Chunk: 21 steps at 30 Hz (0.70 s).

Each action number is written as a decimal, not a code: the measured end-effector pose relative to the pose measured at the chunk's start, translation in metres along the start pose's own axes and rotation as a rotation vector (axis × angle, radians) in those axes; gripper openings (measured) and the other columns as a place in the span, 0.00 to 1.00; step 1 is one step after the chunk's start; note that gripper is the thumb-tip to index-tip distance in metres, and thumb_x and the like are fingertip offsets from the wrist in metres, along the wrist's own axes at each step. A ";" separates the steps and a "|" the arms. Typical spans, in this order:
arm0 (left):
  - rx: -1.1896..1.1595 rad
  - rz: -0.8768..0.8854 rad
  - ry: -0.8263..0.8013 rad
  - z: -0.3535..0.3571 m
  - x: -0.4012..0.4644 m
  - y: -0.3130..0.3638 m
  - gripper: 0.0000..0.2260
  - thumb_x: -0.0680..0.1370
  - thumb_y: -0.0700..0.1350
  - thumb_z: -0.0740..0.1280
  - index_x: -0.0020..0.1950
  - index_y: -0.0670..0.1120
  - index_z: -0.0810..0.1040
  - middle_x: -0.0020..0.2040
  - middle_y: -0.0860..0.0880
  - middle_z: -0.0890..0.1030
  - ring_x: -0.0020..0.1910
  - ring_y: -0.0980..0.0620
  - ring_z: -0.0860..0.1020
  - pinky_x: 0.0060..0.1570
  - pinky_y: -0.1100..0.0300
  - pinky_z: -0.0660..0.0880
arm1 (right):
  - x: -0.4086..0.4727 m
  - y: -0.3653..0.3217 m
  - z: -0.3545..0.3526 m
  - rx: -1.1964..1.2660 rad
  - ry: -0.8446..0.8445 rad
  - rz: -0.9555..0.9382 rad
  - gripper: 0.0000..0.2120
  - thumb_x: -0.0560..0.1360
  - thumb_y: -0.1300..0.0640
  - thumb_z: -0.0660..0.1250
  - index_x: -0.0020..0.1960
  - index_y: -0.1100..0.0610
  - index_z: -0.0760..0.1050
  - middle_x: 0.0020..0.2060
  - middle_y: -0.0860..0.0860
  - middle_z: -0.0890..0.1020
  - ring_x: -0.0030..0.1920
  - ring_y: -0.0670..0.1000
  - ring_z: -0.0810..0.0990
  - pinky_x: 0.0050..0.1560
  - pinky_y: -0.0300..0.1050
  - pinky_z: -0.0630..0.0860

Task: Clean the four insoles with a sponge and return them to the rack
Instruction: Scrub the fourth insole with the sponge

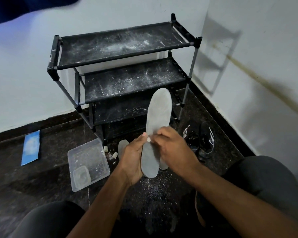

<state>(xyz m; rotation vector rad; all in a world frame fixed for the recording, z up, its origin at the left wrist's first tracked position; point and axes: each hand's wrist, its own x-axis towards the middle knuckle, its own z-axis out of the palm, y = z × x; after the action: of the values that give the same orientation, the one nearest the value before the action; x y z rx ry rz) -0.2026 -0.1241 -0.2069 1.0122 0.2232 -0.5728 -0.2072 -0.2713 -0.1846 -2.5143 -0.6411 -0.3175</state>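
The left hand (134, 157) grasps the heel end of a grey insole (156, 127), which points to 12 o'clock. The right hand (172, 148) pinches a small white sponge (148, 139) against its middle. Another insole (122, 146) lies on the floor at 9 o'clock, beside a clear tub (88, 158). Behind stands the dusty rack (124, 47).

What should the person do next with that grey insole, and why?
Probably rub the small white sponge piece in the right hand further up the insole. The left hand grips the insole's lower half, steadying it, and the upper part lies bare above the sponge.
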 end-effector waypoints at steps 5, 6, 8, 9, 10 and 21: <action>0.078 0.037 0.009 0.004 -0.002 0.000 0.20 0.87 0.49 0.55 0.59 0.41 0.84 0.52 0.35 0.84 0.46 0.41 0.83 0.44 0.48 0.83 | 0.009 0.014 -0.011 0.173 0.205 0.240 0.06 0.76 0.64 0.70 0.51 0.61 0.83 0.45 0.51 0.79 0.43 0.47 0.78 0.46 0.33 0.77; 0.059 0.027 -0.001 0.006 -0.003 0.000 0.19 0.87 0.48 0.54 0.59 0.40 0.82 0.49 0.39 0.85 0.44 0.44 0.84 0.41 0.52 0.83 | 0.006 0.008 -0.007 0.161 0.149 0.183 0.05 0.75 0.65 0.71 0.50 0.61 0.83 0.44 0.51 0.79 0.43 0.46 0.78 0.47 0.35 0.77; 0.052 0.018 0.001 0.005 -0.003 0.000 0.17 0.87 0.47 0.53 0.61 0.41 0.79 0.46 0.43 0.85 0.42 0.49 0.84 0.40 0.55 0.82 | -0.001 0.001 -0.003 0.152 0.059 0.089 0.05 0.73 0.66 0.72 0.49 0.61 0.83 0.43 0.51 0.78 0.42 0.46 0.76 0.46 0.36 0.77; 0.051 0.019 0.000 0.005 -0.003 0.000 0.17 0.87 0.47 0.53 0.62 0.41 0.79 0.47 0.42 0.85 0.43 0.48 0.84 0.41 0.55 0.82 | 0.000 0.004 -0.005 0.164 0.058 0.109 0.06 0.73 0.66 0.72 0.49 0.61 0.83 0.44 0.50 0.78 0.42 0.45 0.76 0.45 0.35 0.77; 0.056 0.028 0.014 0.006 -0.004 0.001 0.18 0.88 0.47 0.53 0.63 0.40 0.79 0.49 0.40 0.85 0.45 0.45 0.84 0.43 0.52 0.83 | 0.004 0.011 -0.007 0.170 0.106 0.170 0.06 0.74 0.66 0.71 0.50 0.61 0.83 0.44 0.49 0.77 0.42 0.45 0.76 0.44 0.33 0.77; -0.048 0.057 0.086 0.004 -0.006 0.007 0.21 0.84 0.48 0.58 0.72 0.37 0.74 0.58 0.35 0.83 0.51 0.41 0.83 0.51 0.49 0.82 | 0.003 0.025 0.002 0.135 0.102 0.151 0.10 0.71 0.70 0.71 0.50 0.61 0.83 0.43 0.48 0.74 0.40 0.43 0.76 0.45 0.29 0.75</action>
<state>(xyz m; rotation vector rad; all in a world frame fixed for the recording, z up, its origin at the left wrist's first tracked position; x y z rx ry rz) -0.2044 -0.1229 -0.1973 0.9939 0.2820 -0.4710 -0.1916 -0.2883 -0.1959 -2.3837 -0.4151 -0.3334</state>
